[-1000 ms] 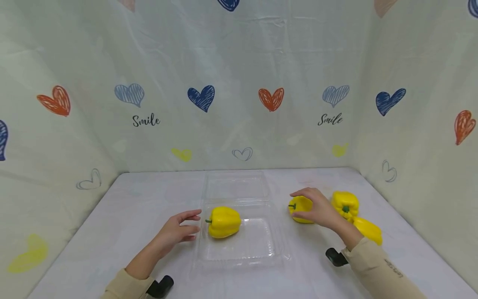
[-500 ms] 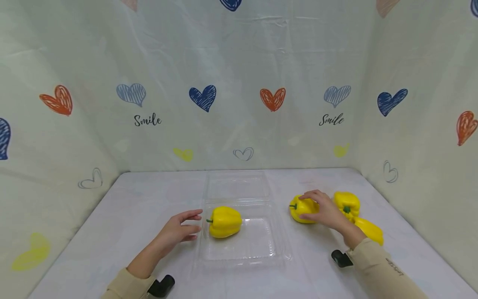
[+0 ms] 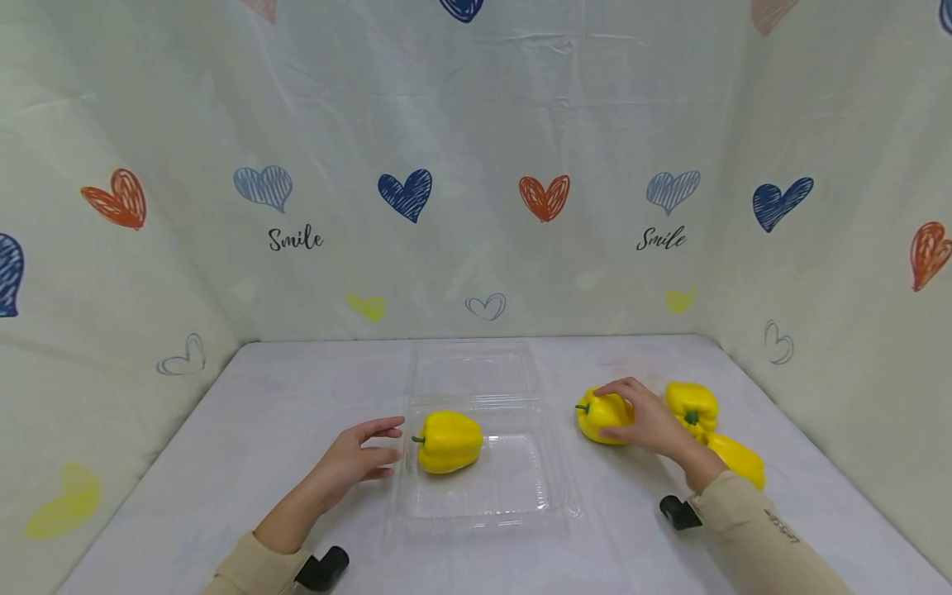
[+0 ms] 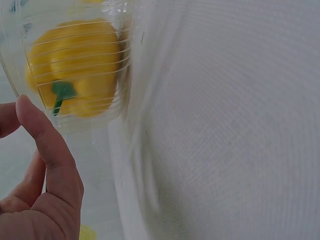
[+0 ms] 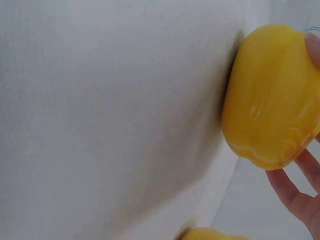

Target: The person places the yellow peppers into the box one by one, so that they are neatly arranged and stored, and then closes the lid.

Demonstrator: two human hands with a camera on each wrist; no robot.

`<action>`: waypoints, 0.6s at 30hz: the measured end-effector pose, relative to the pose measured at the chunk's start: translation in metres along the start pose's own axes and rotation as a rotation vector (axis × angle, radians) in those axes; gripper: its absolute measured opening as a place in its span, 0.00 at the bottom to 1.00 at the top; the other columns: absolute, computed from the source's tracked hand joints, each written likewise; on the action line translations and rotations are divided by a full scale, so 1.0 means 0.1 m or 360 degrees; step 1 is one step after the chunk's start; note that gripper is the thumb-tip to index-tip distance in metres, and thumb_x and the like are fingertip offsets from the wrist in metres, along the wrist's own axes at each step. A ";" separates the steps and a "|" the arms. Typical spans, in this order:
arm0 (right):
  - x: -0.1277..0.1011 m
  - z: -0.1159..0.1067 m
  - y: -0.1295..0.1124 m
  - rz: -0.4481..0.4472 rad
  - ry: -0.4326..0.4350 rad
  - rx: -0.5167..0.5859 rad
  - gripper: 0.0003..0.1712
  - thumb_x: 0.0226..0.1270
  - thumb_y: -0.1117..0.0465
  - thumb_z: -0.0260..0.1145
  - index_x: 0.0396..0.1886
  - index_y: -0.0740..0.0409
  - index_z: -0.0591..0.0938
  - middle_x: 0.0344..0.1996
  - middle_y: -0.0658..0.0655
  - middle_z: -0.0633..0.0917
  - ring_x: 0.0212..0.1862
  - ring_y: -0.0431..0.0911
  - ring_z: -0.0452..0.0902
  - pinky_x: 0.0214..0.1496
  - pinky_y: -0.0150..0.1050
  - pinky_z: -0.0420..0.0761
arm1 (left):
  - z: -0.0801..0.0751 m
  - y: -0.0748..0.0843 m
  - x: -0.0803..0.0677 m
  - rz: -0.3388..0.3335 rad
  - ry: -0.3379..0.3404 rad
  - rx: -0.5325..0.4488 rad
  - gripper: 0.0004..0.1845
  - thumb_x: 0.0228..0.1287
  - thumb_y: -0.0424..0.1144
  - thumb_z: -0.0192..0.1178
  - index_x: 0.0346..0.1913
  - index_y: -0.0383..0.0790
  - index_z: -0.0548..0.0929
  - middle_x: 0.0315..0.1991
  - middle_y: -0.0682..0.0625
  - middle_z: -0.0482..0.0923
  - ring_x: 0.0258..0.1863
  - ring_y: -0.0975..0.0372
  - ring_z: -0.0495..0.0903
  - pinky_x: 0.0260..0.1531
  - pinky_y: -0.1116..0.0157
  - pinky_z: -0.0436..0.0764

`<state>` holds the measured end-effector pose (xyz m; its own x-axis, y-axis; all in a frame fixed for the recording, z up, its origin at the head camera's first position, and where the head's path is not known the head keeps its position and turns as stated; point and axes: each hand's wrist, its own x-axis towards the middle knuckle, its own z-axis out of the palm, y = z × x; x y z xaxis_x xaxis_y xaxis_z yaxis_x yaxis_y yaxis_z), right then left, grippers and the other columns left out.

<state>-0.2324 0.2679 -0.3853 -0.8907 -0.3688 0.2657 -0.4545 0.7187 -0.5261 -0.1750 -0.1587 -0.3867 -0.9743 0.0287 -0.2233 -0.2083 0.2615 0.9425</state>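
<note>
A yellow bell pepper [image 3: 449, 444] lies on its side in a clear plastic clamshell box [image 3: 483, 500], its green stem pointing left. My left hand [image 3: 351, 464] is at the box's left edge, fingers loosely spread; in the left wrist view, the thumb tip [image 4: 24, 102] comes right up to the clear rim. My right hand [image 3: 649, 420] holds another yellow bell pepper [image 3: 593, 420] on the table, right of the box, with thumb and fingers on opposite sides. Seen from the right wrist, that pepper [image 5: 270, 95] sits against the white cloth, fingertips at its lower end.
Two more yellow peppers, one at the back [image 3: 690, 403] and one nearer [image 3: 736, 459], lie close together beside my right forearm. The box's lid [image 3: 473, 373] is folded back flat behind it. Printed curtains [image 3: 476, 264] rise at the table's back and sides.
My right hand has shifted slightly right over its pepper, leaving more of the pepper's front showing. My left hand, the box and the other peppers stay in place.
</note>
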 end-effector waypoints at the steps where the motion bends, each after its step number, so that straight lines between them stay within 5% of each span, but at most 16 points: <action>1: 0.00 0.00 0.00 0.0004 0.0000 -0.0005 0.29 0.46 0.62 0.76 0.51 0.58 0.78 0.49 0.60 0.75 0.53 0.59 0.69 0.58 0.61 0.66 | 0.00 0.00 0.00 0.0000 0.0000 0.0000 0.26 0.57 0.29 0.62 0.61 0.39 0.73 0.52 0.43 0.71 0.38 0.58 0.76 0.38 0.61 0.82; 18: 0.03 -0.11 -0.13 -0.0106 0.0043 -0.0017 0.29 0.47 0.59 0.76 0.51 0.58 0.78 0.49 0.58 0.76 0.51 0.56 0.71 0.51 0.57 0.74 | 0.00 0.00 -0.01 0.0004 -0.0004 -0.0015 0.26 0.57 0.29 0.62 0.61 0.39 0.73 0.52 0.43 0.71 0.38 0.57 0.76 0.38 0.61 0.82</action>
<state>-0.2297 0.2641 -0.3690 -0.8583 -0.3999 0.3215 -0.5125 0.6996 -0.4979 -0.1743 -0.1590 -0.3864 -0.9746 0.0318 -0.2217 -0.2069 0.2520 0.9454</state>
